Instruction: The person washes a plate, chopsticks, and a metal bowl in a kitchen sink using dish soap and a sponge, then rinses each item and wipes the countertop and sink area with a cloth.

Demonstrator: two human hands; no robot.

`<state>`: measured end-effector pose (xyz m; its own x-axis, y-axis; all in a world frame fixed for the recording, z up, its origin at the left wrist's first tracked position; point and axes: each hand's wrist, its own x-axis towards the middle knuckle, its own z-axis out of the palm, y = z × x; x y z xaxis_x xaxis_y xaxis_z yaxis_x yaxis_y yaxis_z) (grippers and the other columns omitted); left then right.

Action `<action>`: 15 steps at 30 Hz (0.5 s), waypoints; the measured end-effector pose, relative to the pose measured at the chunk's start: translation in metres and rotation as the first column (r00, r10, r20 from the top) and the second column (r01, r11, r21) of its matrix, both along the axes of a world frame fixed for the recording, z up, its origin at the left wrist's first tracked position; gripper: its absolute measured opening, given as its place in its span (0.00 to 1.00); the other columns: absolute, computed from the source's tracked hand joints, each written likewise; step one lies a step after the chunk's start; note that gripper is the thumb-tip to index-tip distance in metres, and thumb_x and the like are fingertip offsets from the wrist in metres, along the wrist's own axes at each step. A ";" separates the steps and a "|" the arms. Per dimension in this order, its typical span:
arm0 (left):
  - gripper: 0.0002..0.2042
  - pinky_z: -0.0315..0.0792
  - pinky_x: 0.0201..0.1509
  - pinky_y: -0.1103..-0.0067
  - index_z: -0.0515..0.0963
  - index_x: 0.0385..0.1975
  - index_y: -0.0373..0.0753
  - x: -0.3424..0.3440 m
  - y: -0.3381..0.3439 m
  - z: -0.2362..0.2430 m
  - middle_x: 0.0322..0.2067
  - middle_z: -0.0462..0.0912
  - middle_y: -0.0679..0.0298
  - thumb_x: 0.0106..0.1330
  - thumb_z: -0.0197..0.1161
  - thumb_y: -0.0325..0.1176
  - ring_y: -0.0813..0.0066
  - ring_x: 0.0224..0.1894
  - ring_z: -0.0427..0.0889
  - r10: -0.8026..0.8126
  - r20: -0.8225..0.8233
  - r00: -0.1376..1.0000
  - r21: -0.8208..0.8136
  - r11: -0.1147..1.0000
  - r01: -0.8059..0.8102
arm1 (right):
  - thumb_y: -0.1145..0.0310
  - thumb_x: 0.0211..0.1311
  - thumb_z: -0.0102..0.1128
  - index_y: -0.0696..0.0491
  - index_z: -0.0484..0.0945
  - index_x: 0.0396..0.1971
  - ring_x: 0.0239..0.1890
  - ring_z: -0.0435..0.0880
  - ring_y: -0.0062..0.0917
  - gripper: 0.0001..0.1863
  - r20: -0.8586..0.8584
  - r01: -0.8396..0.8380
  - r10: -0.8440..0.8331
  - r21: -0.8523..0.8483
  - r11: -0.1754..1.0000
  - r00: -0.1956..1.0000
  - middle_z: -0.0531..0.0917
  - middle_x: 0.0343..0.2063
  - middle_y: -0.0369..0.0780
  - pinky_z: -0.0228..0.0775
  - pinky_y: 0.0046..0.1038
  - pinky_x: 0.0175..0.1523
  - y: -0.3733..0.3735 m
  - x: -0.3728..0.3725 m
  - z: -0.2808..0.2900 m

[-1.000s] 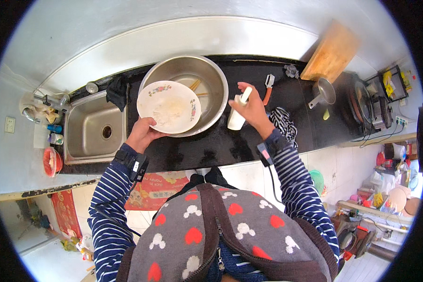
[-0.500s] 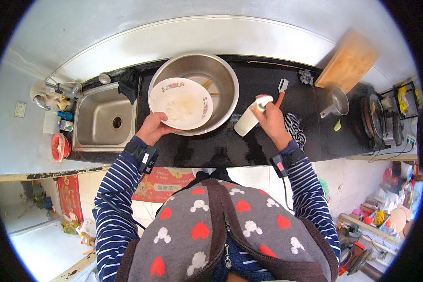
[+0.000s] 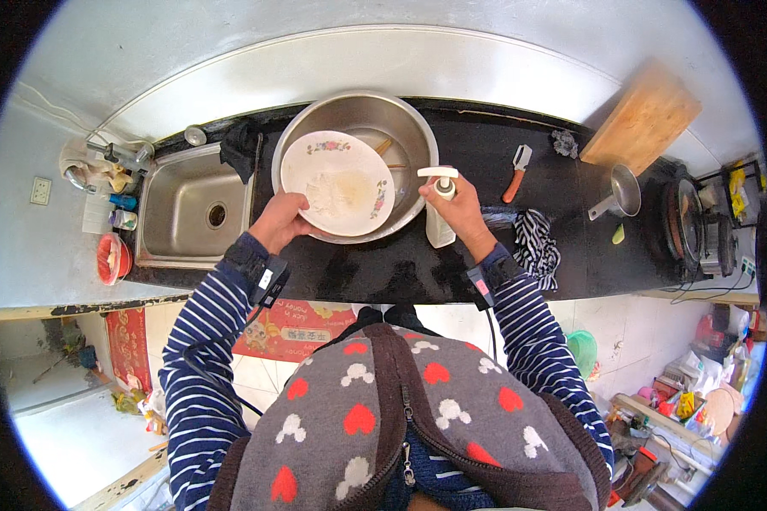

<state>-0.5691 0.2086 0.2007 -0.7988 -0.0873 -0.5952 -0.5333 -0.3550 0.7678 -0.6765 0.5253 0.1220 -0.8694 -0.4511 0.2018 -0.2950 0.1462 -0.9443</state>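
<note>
My left hand point(image 3: 281, 223) is closed on the near-left rim of a white plate point(image 3: 362, 162) with a flower pattern and wet, whitish residue on it. The plate is tilted over a large steel basin point(image 3: 416, 136), in which some wooden sticks, probably chopsticks, show past its edge. To the right of the basin, my right hand point(image 3: 464, 217) is wrapped round the neck of a white pump bottle point(image 3: 439, 232). The bottle is nearly upright, its nozzle pointing left toward the plate. Whether its base touches the counter I cannot tell.
A steel sink point(image 3: 166, 213) is at left, with a black cloth point(image 3: 239, 152) on its edge. Right of the bottle lie an orange-handled tool point(image 3: 515, 180), a striped cloth point(image 3: 534, 247) and a small saucepan point(image 3: 625, 189). A wooden board point(image 3: 643, 119) leans against the wall.
The pump bottle has moved left, closer to the plate, and turned from tilted to nearly upright. My right hand has gone with it; the plate stays over the basin.
</note>
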 end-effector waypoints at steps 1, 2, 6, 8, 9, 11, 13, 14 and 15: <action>0.36 0.85 0.45 0.49 0.48 0.72 0.33 -0.006 0.001 0.003 0.63 0.66 0.40 0.57 0.42 0.16 0.40 0.59 0.77 -0.039 -0.024 0.999 -0.108 0.993 0.036 | 0.64 0.63 0.71 0.52 0.73 0.60 0.37 0.80 0.16 0.27 -0.034 0.035 -0.035 -0.009 0.999 0.999 0.81 0.31 0.32 0.74 0.24 0.46 -0.001 0.001 0.002; 0.37 0.85 0.44 0.52 0.49 0.72 0.35 -0.012 0.003 0.006 0.63 0.67 0.41 0.57 0.43 0.17 0.42 0.59 0.78 -0.045 -0.027 0.999 -0.223 0.974 0.038 | 0.63 0.65 0.69 0.52 0.73 0.61 0.37 0.79 0.16 0.27 -0.086 0.066 -0.067 -0.018 0.998 0.994 0.81 0.31 0.32 0.74 0.24 0.46 -0.001 0.003 0.004; 0.40 0.87 0.41 0.60 0.50 0.75 0.42 -0.034 0.001 0.010 0.62 0.69 0.45 0.56 0.46 0.18 0.49 0.58 0.79 -0.108 -0.094 0.990 -0.488 0.871 0.049 | 0.65 0.68 0.62 0.49 0.66 0.68 0.45 0.86 0.37 0.29 -0.359 0.213 -0.197 0.007 0.977 0.912 0.82 0.47 0.42 0.77 0.33 0.49 -0.007 0.009 0.011; 0.41 0.87 0.41 0.60 0.48 0.75 0.42 -0.045 -0.006 0.009 0.62 0.69 0.45 0.56 0.45 0.17 0.50 0.58 0.79 -0.158 -0.087 0.984 -0.559 0.825 0.083 | 0.65 0.69 0.60 0.47 0.65 0.69 0.48 0.84 0.43 0.29 -0.331 0.230 -0.198 0.059 0.971 0.923 0.80 0.51 0.44 0.77 0.36 0.50 -0.009 0.012 0.014; 0.41 0.86 0.42 0.60 0.48 0.76 0.43 -0.050 -0.008 0.007 0.63 0.69 0.46 0.56 0.44 0.17 0.50 0.58 0.78 -0.200 -0.069 0.977 -0.646 0.755 0.109 | 0.65 0.69 0.59 0.46 0.65 0.69 0.49 0.83 0.45 0.30 -0.316 0.239 -0.201 0.085 0.967 0.927 0.79 0.52 0.45 0.78 0.37 0.50 -0.009 0.013 0.016; 0.42 0.86 0.44 0.60 0.47 0.76 0.44 -0.055 -0.012 0.003 0.64 0.68 0.46 0.56 0.43 0.16 0.51 0.59 0.78 -0.245 -0.002 0.970 -0.791 0.593 0.148 | 0.65 0.69 0.59 0.43 0.66 0.69 0.48 0.84 0.43 0.29 -0.335 0.210 -0.164 0.106 0.972 0.928 0.80 0.51 0.44 0.78 0.36 0.49 -0.010 0.014 0.021; 0.42 0.86 0.45 0.57 0.47 0.76 0.46 -0.058 -0.012 0.001 0.65 0.68 0.46 0.55 0.42 0.16 0.49 0.60 0.77 -0.195 -0.044 0.980 -0.731 0.675 0.101 | 0.65 0.69 0.59 0.41 0.67 0.68 0.46 0.84 0.41 0.28 -0.332 0.188 -0.130 0.149 0.971 0.934 0.80 0.49 0.43 0.79 0.36 0.47 -0.011 0.015 0.027; 0.43 0.85 0.46 0.55 0.47 0.76 0.47 -0.057 -0.011 0.002 0.65 0.68 0.46 0.55 0.42 0.15 0.48 0.60 0.77 -0.156 -0.025 0.987 -0.687 0.720 0.096 | 0.65 0.69 0.59 0.40 0.67 0.68 0.45 0.85 0.41 0.28 -0.322 0.180 -0.115 0.181 0.967 0.940 0.81 0.48 0.43 0.79 0.36 0.46 -0.013 0.015 0.030; 0.41 0.86 0.42 0.56 0.47 0.75 0.46 -0.057 -0.010 0.003 0.65 0.68 0.46 0.56 0.42 0.17 0.47 0.57 0.79 -0.148 -0.055 0.987 -0.626 0.775 0.082 | 0.65 0.69 0.59 0.39 0.68 0.68 0.44 0.85 0.40 0.27 -0.302 0.180 -0.110 0.217 0.959 0.947 0.81 0.47 0.42 0.79 0.36 0.45 -0.015 0.015 0.034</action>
<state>-0.6257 0.1991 0.2042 -0.8765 -0.3146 -0.3643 -0.4515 0.2750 0.8488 -0.6616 0.5107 0.1564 -0.8509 -0.3899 0.3521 -0.5043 0.4181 -0.7556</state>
